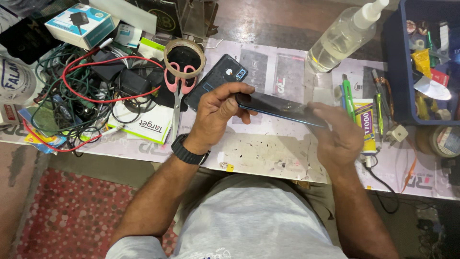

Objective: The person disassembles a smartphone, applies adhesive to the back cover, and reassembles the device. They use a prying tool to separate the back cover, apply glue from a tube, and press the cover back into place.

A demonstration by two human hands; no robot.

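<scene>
Your left hand (pixel 218 115) and right hand (pixel 338 134) gripped a dark phone (pixel 275 108) at frame center, above the bench (pixel 258 153).

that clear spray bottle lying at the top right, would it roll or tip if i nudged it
The spray bottle already lies on its side, so tipping seems unlikely; its round body would probably roll. It looks partly filled with clear liquid, so it may feel fairly heavy and the liquid would shift. The smooth plastic may be slippery. The blue bin beside it would likely stop a rightward roll.
</scene>
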